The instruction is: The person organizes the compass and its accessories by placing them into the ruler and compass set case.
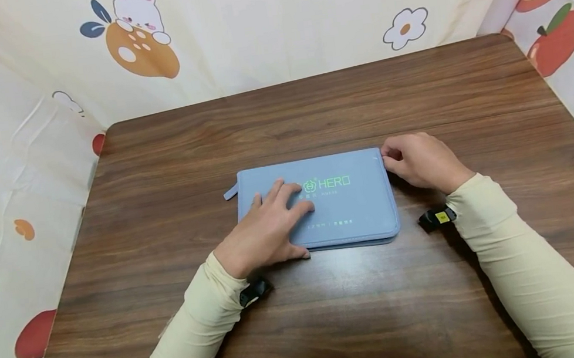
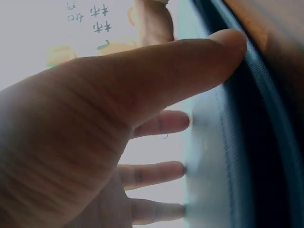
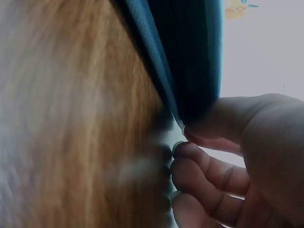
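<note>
A flat blue zip case (image 1: 343,208) with green HERO lettering lies on the wooden table. My left hand (image 1: 268,222) rests on its left part, fingers spread over the cover and thumb along the near edge. In the left wrist view the thumb (image 2: 190,64) reaches the dark band between the case's two rims. At the far right corner, my right hand (image 1: 420,161) has its fingers curled, thumb and index finger pinching at the case's edge. The right wrist view has these fingertips (image 3: 187,149) right at the corner; what they pinch is mostly hidden.
A small blue strap (image 1: 231,192) sticks out from the case's left side. The brown table (image 1: 312,117) has rounded corners and is bordered by printed curtains (image 1: 228,32) at the back and sides. Each wrist carries a black camera (image 1: 436,218).
</note>
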`<state>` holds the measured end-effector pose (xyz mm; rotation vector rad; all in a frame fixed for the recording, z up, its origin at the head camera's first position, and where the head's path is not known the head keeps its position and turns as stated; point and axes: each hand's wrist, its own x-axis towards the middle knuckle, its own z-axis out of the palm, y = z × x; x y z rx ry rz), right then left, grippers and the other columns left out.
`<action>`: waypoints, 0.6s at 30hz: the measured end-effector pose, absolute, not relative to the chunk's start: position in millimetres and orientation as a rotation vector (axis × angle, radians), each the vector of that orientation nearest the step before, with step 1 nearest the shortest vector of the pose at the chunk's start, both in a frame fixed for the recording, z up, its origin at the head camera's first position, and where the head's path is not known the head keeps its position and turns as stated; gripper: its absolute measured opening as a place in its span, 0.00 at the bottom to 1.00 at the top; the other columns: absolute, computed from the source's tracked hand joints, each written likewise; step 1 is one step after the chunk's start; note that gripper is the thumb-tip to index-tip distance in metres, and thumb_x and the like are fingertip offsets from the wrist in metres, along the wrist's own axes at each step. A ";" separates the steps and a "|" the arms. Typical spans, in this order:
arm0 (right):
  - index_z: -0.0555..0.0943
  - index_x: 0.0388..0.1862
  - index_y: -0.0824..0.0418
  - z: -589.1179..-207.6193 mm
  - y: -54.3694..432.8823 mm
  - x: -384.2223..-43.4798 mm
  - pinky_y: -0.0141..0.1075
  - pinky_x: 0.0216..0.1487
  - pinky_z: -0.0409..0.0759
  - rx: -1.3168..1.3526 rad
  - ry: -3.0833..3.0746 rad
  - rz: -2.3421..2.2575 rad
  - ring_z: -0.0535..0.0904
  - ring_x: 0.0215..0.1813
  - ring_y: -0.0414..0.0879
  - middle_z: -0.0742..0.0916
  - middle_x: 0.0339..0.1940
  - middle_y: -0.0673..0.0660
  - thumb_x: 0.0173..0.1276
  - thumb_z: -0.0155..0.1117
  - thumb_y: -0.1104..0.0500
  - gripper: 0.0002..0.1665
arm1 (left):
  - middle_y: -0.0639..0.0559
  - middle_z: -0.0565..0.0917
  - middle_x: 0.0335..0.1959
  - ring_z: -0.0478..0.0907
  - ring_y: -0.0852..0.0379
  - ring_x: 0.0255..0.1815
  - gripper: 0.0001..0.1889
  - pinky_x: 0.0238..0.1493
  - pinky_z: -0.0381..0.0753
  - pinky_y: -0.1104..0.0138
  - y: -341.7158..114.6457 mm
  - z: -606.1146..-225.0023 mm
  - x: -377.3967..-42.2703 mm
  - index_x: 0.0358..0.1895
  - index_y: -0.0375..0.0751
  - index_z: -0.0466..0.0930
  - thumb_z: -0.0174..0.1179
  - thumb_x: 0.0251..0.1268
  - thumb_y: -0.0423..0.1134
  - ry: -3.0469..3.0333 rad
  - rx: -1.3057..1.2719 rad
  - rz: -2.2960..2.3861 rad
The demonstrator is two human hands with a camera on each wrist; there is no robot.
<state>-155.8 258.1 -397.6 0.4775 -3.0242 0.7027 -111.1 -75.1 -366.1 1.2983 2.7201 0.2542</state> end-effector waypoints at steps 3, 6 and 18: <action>0.80 0.30 0.54 -395.5 258.8 -155.8 0.43 0.31 0.71 0.513 -3.016 0.679 0.73 0.28 0.48 0.80 0.25 0.50 0.69 0.60 0.61 0.07 | 0.38 0.65 0.68 0.59 0.32 0.73 0.40 0.53 0.70 0.32 -71.8 -368.9 -109.1 0.60 0.45 0.74 0.78 0.45 0.60 2.759 1.293 0.189; 0.78 0.28 0.53 -393.1 259.9 -155.2 0.43 0.29 0.70 0.542 -3.019 0.669 0.72 0.27 0.47 0.78 0.24 0.49 0.67 0.59 0.61 0.07 | 0.37 0.65 0.68 0.59 0.31 0.73 0.39 0.53 0.70 0.31 -69.9 -370.4 -108.3 0.56 0.43 0.74 0.78 0.44 0.60 2.783 1.275 0.135; 0.74 0.22 0.51 -386.0 262.2 -151.3 0.41 0.26 0.66 0.618 -3.019 0.608 0.69 0.24 0.45 0.74 0.18 0.47 0.58 0.60 0.63 0.09 | 0.34 0.64 0.67 0.60 0.35 0.72 0.36 0.51 0.72 0.31 -70.6 -373.8 -112.5 0.48 0.37 0.74 0.78 0.41 0.58 2.824 1.254 0.165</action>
